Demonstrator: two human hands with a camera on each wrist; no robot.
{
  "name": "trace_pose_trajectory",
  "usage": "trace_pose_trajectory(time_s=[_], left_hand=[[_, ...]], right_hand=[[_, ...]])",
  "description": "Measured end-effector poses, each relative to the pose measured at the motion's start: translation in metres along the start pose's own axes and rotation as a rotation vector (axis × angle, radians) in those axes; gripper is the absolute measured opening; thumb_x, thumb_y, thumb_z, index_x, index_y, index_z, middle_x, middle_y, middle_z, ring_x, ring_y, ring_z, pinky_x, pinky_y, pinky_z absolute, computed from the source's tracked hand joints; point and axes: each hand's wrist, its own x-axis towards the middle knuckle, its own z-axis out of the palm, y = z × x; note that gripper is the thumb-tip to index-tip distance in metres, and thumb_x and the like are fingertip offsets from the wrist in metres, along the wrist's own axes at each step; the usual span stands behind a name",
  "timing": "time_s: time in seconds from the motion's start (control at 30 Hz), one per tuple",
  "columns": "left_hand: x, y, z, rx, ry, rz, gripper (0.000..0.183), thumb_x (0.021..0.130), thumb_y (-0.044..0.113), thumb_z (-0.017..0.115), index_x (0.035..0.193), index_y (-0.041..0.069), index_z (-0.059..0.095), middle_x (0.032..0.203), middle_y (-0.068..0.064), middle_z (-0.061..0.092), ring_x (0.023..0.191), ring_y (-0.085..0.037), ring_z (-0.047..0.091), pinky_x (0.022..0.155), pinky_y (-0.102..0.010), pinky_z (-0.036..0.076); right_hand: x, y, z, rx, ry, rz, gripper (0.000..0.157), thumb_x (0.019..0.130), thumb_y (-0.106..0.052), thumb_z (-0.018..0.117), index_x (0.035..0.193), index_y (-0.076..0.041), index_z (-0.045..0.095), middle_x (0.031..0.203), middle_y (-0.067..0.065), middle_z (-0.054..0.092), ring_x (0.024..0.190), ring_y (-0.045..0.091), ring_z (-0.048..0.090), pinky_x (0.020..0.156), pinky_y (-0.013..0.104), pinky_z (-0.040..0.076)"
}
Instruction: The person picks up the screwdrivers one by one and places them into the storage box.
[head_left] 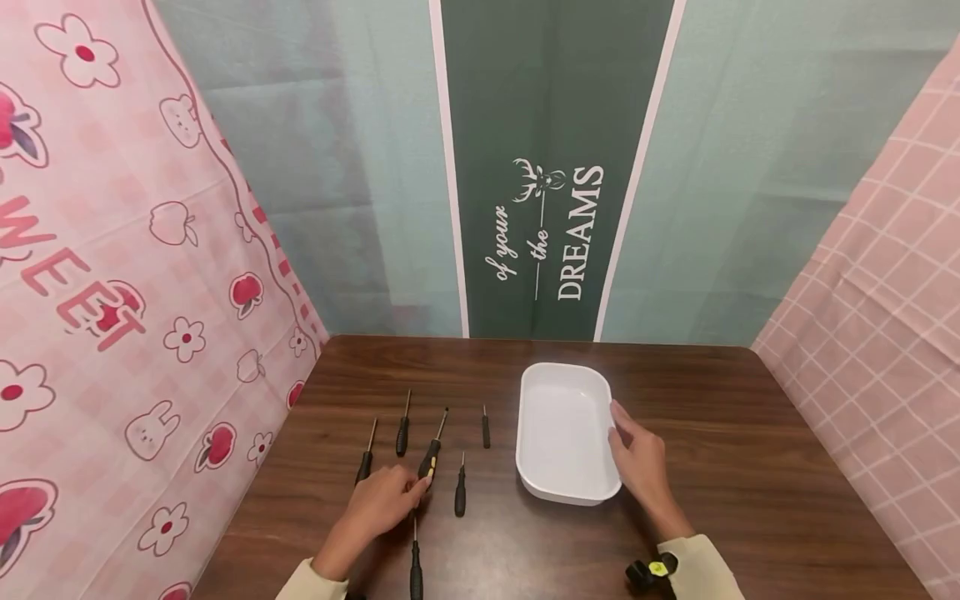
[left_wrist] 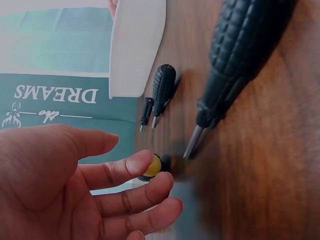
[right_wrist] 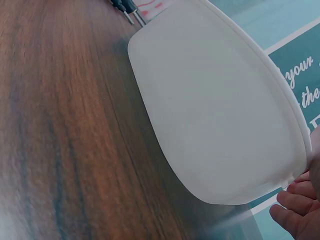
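In the head view my left hand (head_left: 386, 500) is at the handle of a black-and-yellow screwdriver (head_left: 430, 458). The left wrist view shows that hand's fingers loosely bent, thumb apart, fingertips right at the yellow handle end (left_wrist: 154, 166). My right hand (head_left: 641, 458) holds the right rim of a white rectangular tray (head_left: 568, 492), thumb over the edge and fingers along the outer side. In the right wrist view the tray's outer wall (right_wrist: 215, 110) fills the middle, and the right hand (right_wrist: 302, 202) shows at its far end. Nothing lies inside the tray.
Black-handled screwdrivers lie about the left hand: one at far left (head_left: 365, 465), one behind (head_left: 402, 435), one in front (head_left: 416, 571). Two smaller ones, a short one (head_left: 460, 496) and a thin one (head_left: 486, 429), lie toward the tray. Cloth hangings (head_left: 360, 208) border the wooden table (head_left: 720, 417).
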Motion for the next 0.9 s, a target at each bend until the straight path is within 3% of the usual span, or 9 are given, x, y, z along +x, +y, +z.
trace_pose_trajectory(time_s=[0.27,0.57,0.9], left_hand=[[-0.010,-0.002,0.003,-0.027,-0.049,-0.018,0.046,0.102,0.037,0.058,0.058,0.022,0.051,0.052,0.011,0.043,0.046,-0.007,0.038,0.044,-0.028,0.029],[-0.018,-0.002,0.002,-0.062,-0.088,-0.022,0.048,0.101,0.041,0.058,0.058,0.021,0.064,0.053,0.014,0.052,0.047,-0.006,0.040,0.045,-0.029,0.032],[-0.022,-0.001,0.008,-0.048,-0.093,-0.024,0.051,0.097,0.046,0.063,0.053,0.021,0.062,0.045,0.016,0.040,0.044,-0.005,0.036,0.044,-0.026,0.027]], right_hand=[[-0.002,0.001,0.003,0.018,0.013,0.056,0.039,0.098,-0.006,0.060,0.137,0.002,0.058,0.139,0.015,0.058,0.131,0.036,0.053,0.102,0.048,0.042],[-0.004,0.000,0.005,0.048,0.048,0.085,0.037,0.097,-0.005,0.062,0.134,0.001,0.061,0.135,0.015,0.060,0.127,0.036,0.057,0.097,0.044,0.045],[-0.004,0.000,0.006,0.067,0.067,0.125,0.037,0.098,-0.007,0.062,0.134,-0.002,0.062,0.133,0.017,0.061,0.125,0.038,0.058,0.095,0.048,0.047]])
